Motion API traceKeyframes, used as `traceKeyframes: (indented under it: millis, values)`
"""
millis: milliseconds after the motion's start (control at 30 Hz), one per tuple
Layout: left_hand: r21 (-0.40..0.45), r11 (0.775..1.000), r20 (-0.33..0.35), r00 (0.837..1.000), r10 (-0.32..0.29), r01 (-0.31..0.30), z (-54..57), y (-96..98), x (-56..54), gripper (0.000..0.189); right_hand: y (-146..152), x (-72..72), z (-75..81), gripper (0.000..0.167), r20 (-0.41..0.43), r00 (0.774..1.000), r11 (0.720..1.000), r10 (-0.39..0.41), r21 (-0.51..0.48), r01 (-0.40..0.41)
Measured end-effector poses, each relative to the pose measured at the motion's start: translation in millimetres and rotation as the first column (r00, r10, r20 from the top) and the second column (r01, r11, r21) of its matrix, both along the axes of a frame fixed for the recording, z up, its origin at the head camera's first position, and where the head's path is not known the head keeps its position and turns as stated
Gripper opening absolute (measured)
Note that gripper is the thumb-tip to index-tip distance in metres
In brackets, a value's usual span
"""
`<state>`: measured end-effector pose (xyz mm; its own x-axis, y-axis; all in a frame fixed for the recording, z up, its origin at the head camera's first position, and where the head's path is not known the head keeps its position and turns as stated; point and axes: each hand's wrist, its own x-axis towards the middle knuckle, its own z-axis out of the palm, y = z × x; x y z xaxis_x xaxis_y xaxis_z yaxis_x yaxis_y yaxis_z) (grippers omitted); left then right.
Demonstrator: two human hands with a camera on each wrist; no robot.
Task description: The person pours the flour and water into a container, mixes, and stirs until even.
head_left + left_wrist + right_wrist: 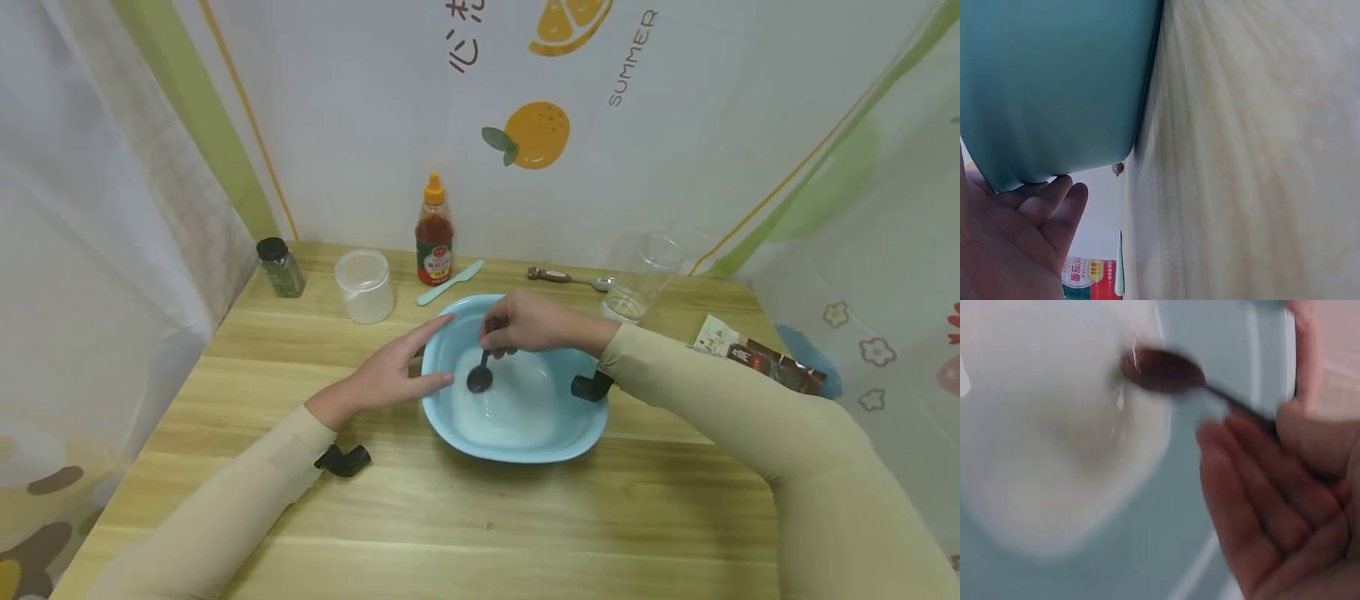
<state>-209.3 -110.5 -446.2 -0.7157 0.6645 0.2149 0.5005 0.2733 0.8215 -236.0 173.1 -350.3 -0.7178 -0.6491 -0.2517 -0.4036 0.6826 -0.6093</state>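
A light blue plastic basin stands on the table with a shallow, milky white liquid in its bottom. My right hand pinches the handle of a dark spoon, its bowl pointing down inside the basin. In the right wrist view, the spoon bowl is blurred over the white liquid. My left hand grips the basin's left side, its thumb over the rim. Seen from the left wrist, the other fingers lie against the outer wall near the rim.
Behind the basin are a green-labelled jar, a white tub, a ketchup bottle, a pale green spreader and a brown-handled utensil. A clear cup and a brown packet are on the right.
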Motion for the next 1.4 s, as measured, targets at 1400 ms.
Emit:
traceKeyframes:
  millis: [1400]
  values:
    - [0.014,1.0,0.008,1.0,0.01,-0.01,-1.0,-0.4,4.0,0.09,9,8.5,12.3,0.012,-0.107,0.991,0.986,0.075,0.154,-0.058]
